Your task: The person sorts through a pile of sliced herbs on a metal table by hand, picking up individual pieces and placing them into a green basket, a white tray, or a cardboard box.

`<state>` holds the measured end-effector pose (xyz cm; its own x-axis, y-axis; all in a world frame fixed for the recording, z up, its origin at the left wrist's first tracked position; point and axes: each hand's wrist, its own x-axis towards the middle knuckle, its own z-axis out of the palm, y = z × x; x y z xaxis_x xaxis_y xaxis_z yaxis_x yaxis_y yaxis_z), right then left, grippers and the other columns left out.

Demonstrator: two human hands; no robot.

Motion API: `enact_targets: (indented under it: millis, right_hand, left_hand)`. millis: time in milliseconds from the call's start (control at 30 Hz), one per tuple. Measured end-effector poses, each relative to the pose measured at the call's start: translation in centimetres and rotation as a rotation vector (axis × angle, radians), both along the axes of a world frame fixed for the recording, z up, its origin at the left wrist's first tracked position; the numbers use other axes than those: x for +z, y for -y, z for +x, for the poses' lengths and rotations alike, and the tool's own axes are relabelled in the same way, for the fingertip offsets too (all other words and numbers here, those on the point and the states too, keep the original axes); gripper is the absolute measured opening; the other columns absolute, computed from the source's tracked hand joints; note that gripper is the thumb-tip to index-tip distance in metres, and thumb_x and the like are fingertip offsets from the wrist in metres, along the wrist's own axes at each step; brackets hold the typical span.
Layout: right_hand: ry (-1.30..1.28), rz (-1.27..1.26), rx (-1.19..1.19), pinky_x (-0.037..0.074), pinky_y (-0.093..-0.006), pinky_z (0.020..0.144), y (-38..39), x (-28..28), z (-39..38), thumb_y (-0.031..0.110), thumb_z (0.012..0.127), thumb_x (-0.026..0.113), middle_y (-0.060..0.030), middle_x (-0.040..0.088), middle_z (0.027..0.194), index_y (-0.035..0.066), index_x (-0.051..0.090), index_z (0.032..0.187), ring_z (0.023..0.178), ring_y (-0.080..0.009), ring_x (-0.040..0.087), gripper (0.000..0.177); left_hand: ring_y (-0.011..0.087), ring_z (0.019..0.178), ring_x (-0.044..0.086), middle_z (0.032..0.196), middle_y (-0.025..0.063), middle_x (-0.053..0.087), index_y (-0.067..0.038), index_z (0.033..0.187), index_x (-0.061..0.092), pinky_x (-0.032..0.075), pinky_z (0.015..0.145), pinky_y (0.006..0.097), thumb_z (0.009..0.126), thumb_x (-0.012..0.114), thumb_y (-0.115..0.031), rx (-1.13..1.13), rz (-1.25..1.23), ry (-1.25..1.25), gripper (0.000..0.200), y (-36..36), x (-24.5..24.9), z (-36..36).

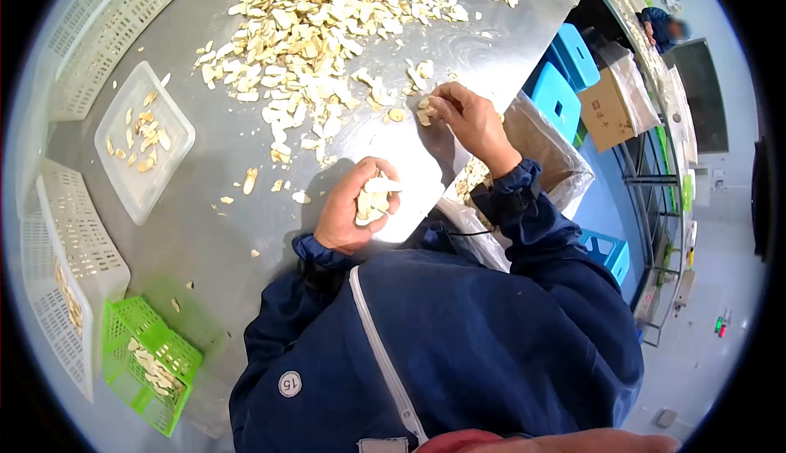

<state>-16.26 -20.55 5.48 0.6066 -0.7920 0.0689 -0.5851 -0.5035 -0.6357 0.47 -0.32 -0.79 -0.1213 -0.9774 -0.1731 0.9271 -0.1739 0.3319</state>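
Item: sorting station, seen from above the wearer's chest. Left hand (348,211): palm up and resting near the tabletop (205,232) edge. Its fingers (391,184) curl into a cup around a handful of slices (372,199), a hold that keeps the loose pieces stacked and stops them sliding off. Right hand (468,119): reaches further out, thumb and fingertips (442,103) pinched on a single slice (424,111) at the near fringe of the spread. The fisheye edge makes it hard to tell whether one piece or two are held. Main stock: a broad heap of pale slices (311,27), probably dried root or seed, spread thin across the steel, so each piece shows singly and lies within arm's reach. Strays lie between the heap and the hands. Clear plastic tray (151,191): to the left, well apart from the heap, holding a few darker slices, evidently kept separate from the bulk. Green basket (115,322): lower left, with a small layer of slices. White perforated crate (82,240): beside the green basket, on edge, with some slices inside; a second white crate (115,36) sits at the upper left. Plastic bag (557,158): open, just beyond the tabletop edge by the right forearm, low enough to catch what is dropped over the side. Beyond it: blue stools (565,68), a cardboard carton (610,109) and a co-worker (661,27) far off.
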Motion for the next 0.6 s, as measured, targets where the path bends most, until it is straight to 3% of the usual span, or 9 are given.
enact_targets:
  millis: [100, 200, 233, 333, 400, 600]
  right_hand:
    - [-0.008, -0.016, 0.037, 0.059, -0.0341, 0.084, -0.8, 0.2, -0.5, 0.014, 0.099, 0.071, -0.0142, 0.078, 0.102, 0.004, 0.074, 0.119, 0.092, -0.0254, 0.076, 0.022]
    - [0.015, -0.307, 0.257, 0.059, -0.0365, 0.089, -1.8, -0.7, -0.9, 0.013, 0.096, 0.073, -0.0135, 0.076, 0.110, 0.007, 0.075, 0.121, 0.100, -0.0282, 0.074, 0.025]
    - [-0.004, -0.234, 0.304, 0.058, -0.0383, 0.093, -2.2, -0.5, -1.0, 0.013, 0.094, 0.075, -0.0129, 0.075, 0.115, 0.009, 0.076, 0.121, 0.106, -0.0309, 0.072, 0.027]
    - [0.005, -0.176, 0.185, 0.058, -0.0372, 0.091, -2.8, 0.0, -1.7, 0.012, 0.093, 0.076, -0.0123, 0.075, 0.113, 0.008, 0.076, 0.119, 0.104, -0.0284, 0.072, 0.026]
    - [-0.029, -0.093, 0.028, 0.059, -0.0371, 0.083, -2.2, 0.2, -2.5, 0.016, 0.095, 0.074, -0.0130, 0.075, 0.106, 0.007, 0.076, 0.117, 0.094, -0.0279, 0.074, 0.024]
    - [-0.061, -0.011, 0.186, 0.058, -0.0394, 0.076, -4.2, -0.1, -1.1, 0.024, 0.094, 0.077, -0.0119, 0.072, 0.099, 0.009, 0.074, 0.110, 0.085, -0.0313, 0.073, 0.022]
  left_hand:
    - [0.0150, 0.074, 0.063, 0.100, 0.0101, 0.065, -0.004, 0.111, 0.060, 0.043, 0.040, 0.0207, 0.112, 0.049, -0.036, -0.002, 0.012, -0.022, 0.033, 0.0, 0.0, 0.1]
    - [0.0150, 0.074, 0.063, 0.100, 0.0097, 0.065, -0.005, 0.111, 0.060, 0.043, 0.040, 0.0207, 0.112, 0.049, -0.035, -0.002, 0.008, -0.020, 0.033, 0.1, 0.0, 0.0]
    - [0.0149, 0.074, 0.063, 0.100, 0.0096, 0.065, -0.005, 0.110, 0.060, 0.044, 0.040, 0.0207, 0.112, 0.049, -0.035, -0.002, 0.006, -0.019, 0.033, 0.0, 0.0, 0.0]
    - [0.0149, 0.074, 0.063, 0.099, 0.0101, 0.065, -0.004, 0.109, 0.060, 0.044, 0.039, 0.0212, 0.112, 0.048, -0.036, -0.022, -0.001, -0.025, 0.033, 0.1, -0.4, 0.2]
    - [0.0150, 0.072, 0.063, 0.097, 0.0106, 0.065, -0.004, 0.108, 0.059, 0.044, 0.039, 0.0216, 0.112, 0.049, -0.035, -0.014, -0.019, -0.016, 0.034, 0.1, -0.5, 0.1]
    - [0.0141, 0.068, 0.062, 0.095, 0.0113, 0.065, -0.003, 0.109, 0.060, 0.044, 0.040, 0.0222, 0.112, 0.049, -0.034, 0.015, 0.041, 0.013, 0.033, 0.1, 0.6, -0.2]
